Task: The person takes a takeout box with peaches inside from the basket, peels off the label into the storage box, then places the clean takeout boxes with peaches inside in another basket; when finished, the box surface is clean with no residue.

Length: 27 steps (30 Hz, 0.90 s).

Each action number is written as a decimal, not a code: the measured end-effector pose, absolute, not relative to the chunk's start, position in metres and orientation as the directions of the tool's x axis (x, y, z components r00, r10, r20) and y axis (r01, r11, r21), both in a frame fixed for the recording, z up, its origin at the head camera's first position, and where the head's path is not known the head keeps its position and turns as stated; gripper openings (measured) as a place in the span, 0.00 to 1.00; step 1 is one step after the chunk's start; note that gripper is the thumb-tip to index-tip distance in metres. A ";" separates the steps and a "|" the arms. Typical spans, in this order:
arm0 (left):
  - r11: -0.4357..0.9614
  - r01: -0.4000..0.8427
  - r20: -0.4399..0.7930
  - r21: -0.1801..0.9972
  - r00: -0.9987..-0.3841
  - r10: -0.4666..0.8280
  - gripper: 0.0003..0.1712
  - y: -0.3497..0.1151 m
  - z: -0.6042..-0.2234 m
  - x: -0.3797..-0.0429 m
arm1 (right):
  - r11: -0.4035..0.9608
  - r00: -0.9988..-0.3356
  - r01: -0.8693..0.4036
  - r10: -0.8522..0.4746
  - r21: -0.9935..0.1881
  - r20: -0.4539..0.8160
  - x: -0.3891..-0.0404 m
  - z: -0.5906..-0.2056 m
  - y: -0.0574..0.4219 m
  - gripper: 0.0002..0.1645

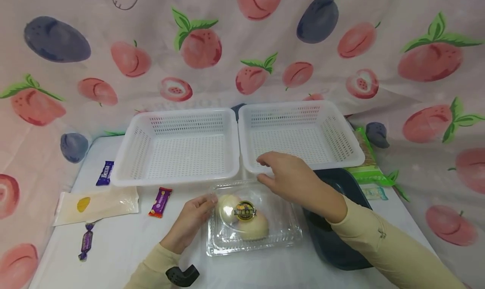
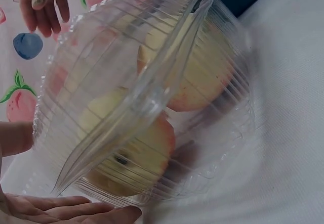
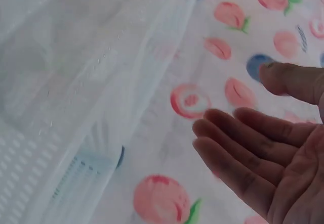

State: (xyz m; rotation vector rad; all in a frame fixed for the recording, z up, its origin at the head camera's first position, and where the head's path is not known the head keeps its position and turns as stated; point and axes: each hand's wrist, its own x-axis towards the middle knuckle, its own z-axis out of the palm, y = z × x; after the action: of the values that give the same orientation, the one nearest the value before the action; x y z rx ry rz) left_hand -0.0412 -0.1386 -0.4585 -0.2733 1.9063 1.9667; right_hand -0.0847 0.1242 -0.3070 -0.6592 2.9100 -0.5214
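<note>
A clear plastic clamshell box (image 1: 282, 226) with two pale apples (image 1: 253, 228) inside lies on the table, a round dark label on its lid. My left hand (image 1: 193, 221) touches the box's left side. The left wrist view has its thumb at the box's edge and its fingers (image 2: 76, 211) straight along the side; the yellow apples (image 2: 126, 153) there have a red blush. Above the box's far right part and the right basket's front rim hovers my right hand (image 1: 289, 177). Its fingers (image 3: 243, 153) and thumb are spread apart, with nothing held.
Two white plastic baskets, left (image 1: 121, 171) and right (image 1: 356, 154), stand behind the box. A dark tray (image 1: 326, 247) lies under my right forearm. Wrapped sweets (image 1: 160, 202), a pale packet (image 1: 110, 205) and a blue wrapper (image 1: 105, 173) lie left; a green bag (image 1: 371, 171) lies right.
</note>
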 end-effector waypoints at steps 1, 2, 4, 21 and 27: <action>0.007 -0.401 -0.399 0.916 -0.908 0.131 0.31 -0.138 -0.458 -0.041 | 0.846 -0.888 -0.415 -0.457 -0.335 -0.055 -0.087 -0.309 0.119 0.23; 0.015 -0.400 -0.398 0.917 -0.909 0.121 0.30 -0.137 -0.458 -0.041 | 0.843 -0.874 -0.438 -0.480 -0.313 -0.070 -0.088 -0.311 0.115 0.23; 0.026 -0.396 -0.396 0.918 -0.912 0.106 0.28 -0.136 -0.457 -0.041 | 0.827 -0.842 -0.488 -0.530 -0.280 -0.098 -0.091 -0.316 0.106 0.20; 0.050 -0.407 -0.410 0.912 -0.908 0.087 0.30 -0.135 -0.456 -0.039 | 0.708 -0.676 -0.696 -0.702 -0.116 -0.224 -0.088 -0.362 0.072 0.11; 0.060 -0.400 -0.403 0.915 -0.912 0.073 0.29 -0.137 -0.459 -0.040 | 0.726 -0.700 -0.678 -0.685 -0.114 -0.203 -0.090 -0.372 0.070 0.14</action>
State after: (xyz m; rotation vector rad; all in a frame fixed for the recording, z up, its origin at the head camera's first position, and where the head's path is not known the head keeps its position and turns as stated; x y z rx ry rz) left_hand -0.0399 -0.1367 -0.4590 -0.3281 2.0025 1.9153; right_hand -0.0900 0.0703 -0.3722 -1.0823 2.6997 -0.0449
